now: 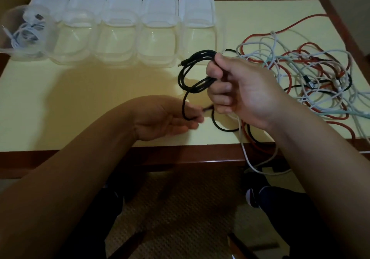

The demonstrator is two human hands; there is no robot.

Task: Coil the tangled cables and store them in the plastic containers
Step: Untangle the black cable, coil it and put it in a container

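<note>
My right hand (238, 92) grips a partly coiled black cable (187, 72) above the middle of the yellow table (90, 90). My left hand (168, 118) pinches a lower loop of the same black cable between thumb and fingertips. The cable's tail runs down and right toward a tangle of red, white, black and pale green cables (304, 74) on the right side of the table. A row of clear plastic containers (158, 38) stands along the back. The leftmost container (26, 34) holds a coiled white cable.
White lids (160, 6) lie behind the containers. Some cables hang over the table's brown front edge (180, 158), among them a white one (260, 170). My knees and a woven chair seat show below the table.
</note>
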